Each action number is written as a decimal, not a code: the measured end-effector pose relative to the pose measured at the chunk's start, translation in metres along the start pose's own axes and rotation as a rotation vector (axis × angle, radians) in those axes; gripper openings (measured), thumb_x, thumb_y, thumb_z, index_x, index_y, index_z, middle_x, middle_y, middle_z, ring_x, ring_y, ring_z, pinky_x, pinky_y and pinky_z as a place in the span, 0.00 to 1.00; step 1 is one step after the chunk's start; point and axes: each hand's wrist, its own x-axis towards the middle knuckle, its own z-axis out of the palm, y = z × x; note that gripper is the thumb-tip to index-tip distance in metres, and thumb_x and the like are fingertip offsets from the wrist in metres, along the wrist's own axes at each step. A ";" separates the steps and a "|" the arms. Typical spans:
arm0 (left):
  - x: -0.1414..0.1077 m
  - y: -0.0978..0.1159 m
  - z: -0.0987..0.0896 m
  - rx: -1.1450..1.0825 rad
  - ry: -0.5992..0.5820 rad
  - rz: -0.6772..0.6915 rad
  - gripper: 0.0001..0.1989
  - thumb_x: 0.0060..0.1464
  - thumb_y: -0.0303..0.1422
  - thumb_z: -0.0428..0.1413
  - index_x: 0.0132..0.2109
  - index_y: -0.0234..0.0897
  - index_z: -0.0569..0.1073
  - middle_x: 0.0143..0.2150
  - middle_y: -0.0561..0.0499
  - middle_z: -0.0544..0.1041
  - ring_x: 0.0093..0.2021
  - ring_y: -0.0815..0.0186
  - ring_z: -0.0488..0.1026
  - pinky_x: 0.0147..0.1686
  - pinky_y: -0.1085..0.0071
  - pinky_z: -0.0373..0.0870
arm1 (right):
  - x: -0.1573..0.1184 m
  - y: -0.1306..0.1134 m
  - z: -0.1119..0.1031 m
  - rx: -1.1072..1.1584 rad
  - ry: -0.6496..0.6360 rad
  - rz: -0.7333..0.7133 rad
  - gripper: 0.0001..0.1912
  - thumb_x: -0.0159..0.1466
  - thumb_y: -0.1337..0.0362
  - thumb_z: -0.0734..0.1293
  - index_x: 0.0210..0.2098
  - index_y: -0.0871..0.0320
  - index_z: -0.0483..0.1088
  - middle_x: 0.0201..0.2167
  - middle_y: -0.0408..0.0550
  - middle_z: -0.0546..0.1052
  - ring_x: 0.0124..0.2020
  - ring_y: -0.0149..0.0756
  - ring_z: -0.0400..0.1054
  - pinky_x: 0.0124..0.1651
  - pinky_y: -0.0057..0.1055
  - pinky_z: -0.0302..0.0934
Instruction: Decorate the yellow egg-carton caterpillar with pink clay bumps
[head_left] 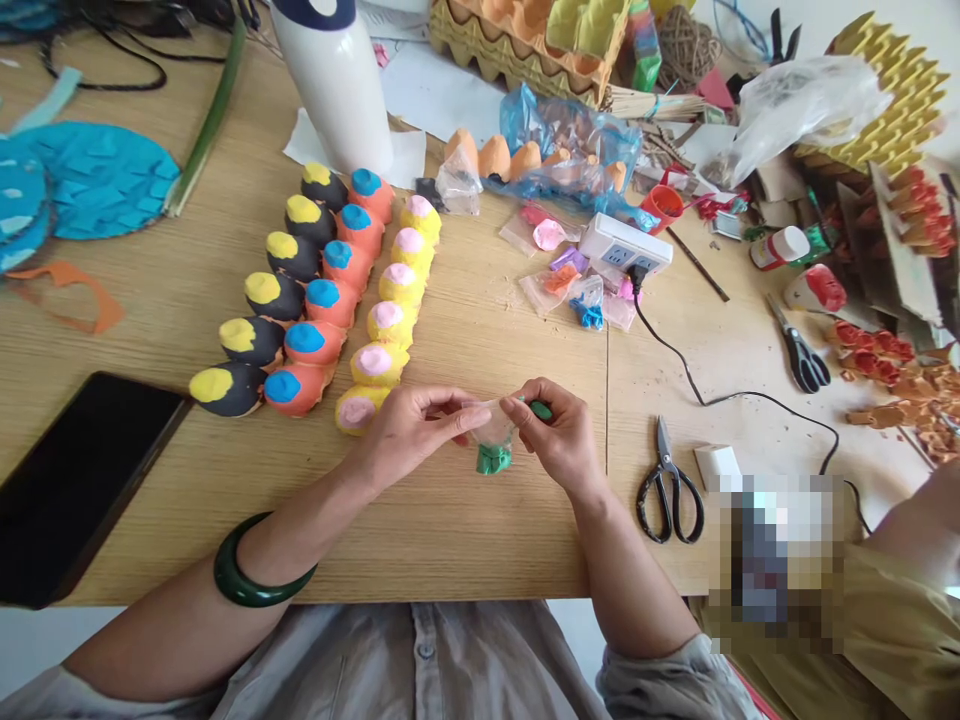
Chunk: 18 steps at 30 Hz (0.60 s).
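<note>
Both hands hold a small clear bag with green clay [493, 459] in its bottom, over the table. My left hand [420, 430] pinches the bag's left edge. My right hand [553, 432] pinches its upper right side, and a green lump [540, 410] shows among its fingers. Left of the hands stand rows of painted egg-carton cups: black ones with yellow tops [274, 295], orange-red ones with blue tops [330, 305], and a yellow strip with pink tops [397, 300]. The lowest yellow cup is close beside my left hand.
A phone [82, 480] lies at the left, a white bottle [337, 90] behind the cups. Clay bags [559, 280] and a power strip [625, 245] sit ahead, its cable running right. Scissors [670, 490] lie right of my right hand. Another person's sleeve [885, 630] is at lower right.
</note>
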 end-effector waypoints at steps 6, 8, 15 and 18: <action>-0.002 0.000 -0.001 0.116 -0.026 0.086 0.15 0.58 0.43 0.63 0.30 0.37 0.81 0.25 0.54 0.80 0.26 0.69 0.74 0.28 0.76 0.70 | -0.001 -0.005 -0.002 0.001 -0.147 0.027 0.27 0.60 0.39 0.76 0.29 0.57 0.71 0.20 0.37 0.65 0.21 0.26 0.54 0.24 0.28 0.48; -0.003 0.000 -0.001 0.131 -0.044 0.103 0.16 0.59 0.43 0.62 0.29 0.37 0.81 0.23 0.54 0.78 0.25 0.70 0.73 0.27 0.76 0.69 | -0.001 -0.005 -0.003 -0.058 -0.115 -0.054 0.28 0.61 0.40 0.75 0.24 0.56 0.67 0.20 0.37 0.61 0.23 0.26 0.51 0.26 0.28 0.46; -0.003 0.000 0.000 0.153 -0.082 0.129 0.19 0.61 0.46 0.59 0.30 0.36 0.80 0.22 0.54 0.74 0.24 0.70 0.70 0.25 0.76 0.66 | 0.003 0.002 -0.009 0.061 -0.235 0.163 0.28 0.57 0.38 0.76 0.28 0.56 0.69 0.19 0.35 0.63 0.19 0.25 0.52 0.22 0.28 0.44; -0.001 -0.004 -0.004 0.172 -0.096 0.076 0.21 0.62 0.49 0.59 0.31 0.36 0.80 0.23 0.53 0.76 0.23 0.71 0.69 0.23 0.76 0.64 | 0.004 0.003 -0.012 0.010 -0.230 0.114 0.28 0.60 0.38 0.75 0.27 0.57 0.70 0.19 0.36 0.62 0.20 0.25 0.50 0.23 0.28 0.42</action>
